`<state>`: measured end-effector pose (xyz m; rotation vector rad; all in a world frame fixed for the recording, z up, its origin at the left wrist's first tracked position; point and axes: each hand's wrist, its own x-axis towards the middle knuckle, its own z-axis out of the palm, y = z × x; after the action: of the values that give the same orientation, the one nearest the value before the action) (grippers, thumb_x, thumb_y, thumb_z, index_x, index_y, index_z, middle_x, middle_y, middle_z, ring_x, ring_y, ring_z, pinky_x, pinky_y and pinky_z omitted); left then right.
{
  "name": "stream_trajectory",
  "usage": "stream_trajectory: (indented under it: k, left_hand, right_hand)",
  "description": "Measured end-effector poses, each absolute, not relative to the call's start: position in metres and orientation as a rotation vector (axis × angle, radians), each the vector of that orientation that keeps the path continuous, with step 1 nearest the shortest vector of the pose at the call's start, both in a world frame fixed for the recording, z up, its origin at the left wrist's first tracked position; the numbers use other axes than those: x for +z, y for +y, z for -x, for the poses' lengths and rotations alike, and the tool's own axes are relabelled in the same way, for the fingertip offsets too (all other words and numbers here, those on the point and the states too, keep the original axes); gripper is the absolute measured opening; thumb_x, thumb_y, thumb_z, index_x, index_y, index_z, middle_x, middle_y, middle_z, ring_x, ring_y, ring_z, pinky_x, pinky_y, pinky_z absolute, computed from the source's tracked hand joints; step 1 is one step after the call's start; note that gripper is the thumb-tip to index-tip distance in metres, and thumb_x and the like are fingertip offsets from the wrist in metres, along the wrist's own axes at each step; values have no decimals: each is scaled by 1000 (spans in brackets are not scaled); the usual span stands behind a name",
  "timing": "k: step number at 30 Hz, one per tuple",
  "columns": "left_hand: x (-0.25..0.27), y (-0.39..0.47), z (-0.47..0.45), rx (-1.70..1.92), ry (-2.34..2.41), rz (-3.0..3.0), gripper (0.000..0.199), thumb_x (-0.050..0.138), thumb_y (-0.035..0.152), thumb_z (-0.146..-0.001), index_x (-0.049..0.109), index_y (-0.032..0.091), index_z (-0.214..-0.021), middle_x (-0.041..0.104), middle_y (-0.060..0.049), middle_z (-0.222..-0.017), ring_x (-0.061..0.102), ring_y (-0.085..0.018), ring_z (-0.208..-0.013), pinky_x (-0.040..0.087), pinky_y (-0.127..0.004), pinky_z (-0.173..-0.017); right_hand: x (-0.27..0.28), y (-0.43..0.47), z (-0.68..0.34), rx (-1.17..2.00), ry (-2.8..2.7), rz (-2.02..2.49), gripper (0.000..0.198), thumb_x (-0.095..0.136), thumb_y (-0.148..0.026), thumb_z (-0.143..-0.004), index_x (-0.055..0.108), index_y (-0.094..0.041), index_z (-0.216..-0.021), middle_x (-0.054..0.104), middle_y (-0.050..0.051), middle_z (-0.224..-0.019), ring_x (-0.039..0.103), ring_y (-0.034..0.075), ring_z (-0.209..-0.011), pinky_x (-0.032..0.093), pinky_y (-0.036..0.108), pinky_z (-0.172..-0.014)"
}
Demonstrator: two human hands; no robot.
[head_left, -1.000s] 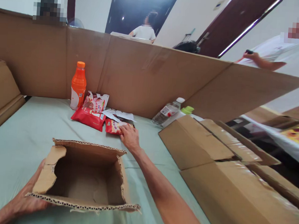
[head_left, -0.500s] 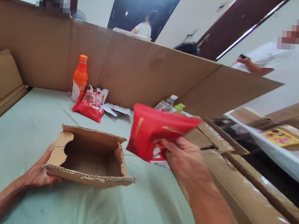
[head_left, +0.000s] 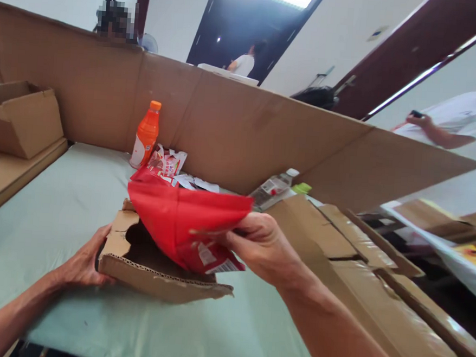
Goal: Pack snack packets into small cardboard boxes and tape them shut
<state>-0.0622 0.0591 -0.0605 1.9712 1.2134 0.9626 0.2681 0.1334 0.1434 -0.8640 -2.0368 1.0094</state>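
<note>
My left hand [head_left: 88, 258] grips the left end of a small open cardboard box [head_left: 161, 284], its torn-edged opening facing me and upward. Pinched by one end in my right hand [head_left: 258, 245] is a red plastic packet [head_left: 190, 218]. The packet hangs over the box's opening and covers much of it; a white label shows at its lower edge. Behind it, an orange drink bottle [head_left: 146, 134] stands upright, with a red-and-white snack packet [head_left: 168, 163] beside it. Silver-white wrappers [head_left: 197, 183] lie to the right of that packet.
Tall cardboard panels [head_left: 233, 129] wall the back of the green-covered table [head_left: 78, 189]. At right are a clear bottle [head_left: 276, 186], a green cap [head_left: 301, 188] and large cartons [head_left: 360, 296]. Another box [head_left: 30, 120] stands at left. People are beyond the panels.
My right hand has brought the red packet leftward, from beside the box to over its opening. My left hand still holds the box. The view has shifted a little.
</note>
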Motion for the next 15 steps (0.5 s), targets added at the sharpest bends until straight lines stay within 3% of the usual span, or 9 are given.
stream_trajectory:
  k: [4, 9, 15]
  left_hand:
    - [-58, 56, 61, 980, 1201, -1925, 114, 80, 52, -78, 14, 26, -168, 42, -20, -161, 49, -41, -144, 45, -57, -117]
    - [-50, 54, 60, 975, 1185, -1910, 110, 78, 49, -78, 16, 22, -166, 44, -21, -158, 53, -40, -140, 49, -52, -114]
    - [-57, 55, 59, 973, 1197, -1912, 108, 78, 46, -77, 17, 26, -164, 41, -14, -162, 50, -40, -142, 47, -51, -117]
  right_hand:
    - [164, 129, -271, 658, -2518, 1091, 32, 54, -35, -92, 71, -24, -67, 61, -1, -57, 52, 14, -53, 40, 26, -51]
    - [171, 134, -260, 342, -2930, 1209, 26, 50, -17, -85, 62, -23, -62, 62, 1, -57, 47, 14, -51, 32, 30, -55]
    - [146, 150, -225, 442, -3286, 1299, 26, 51, -2, -72, 69, -21, -68, 70, 1, -66, 53, 14, -58, 29, 29, -55]
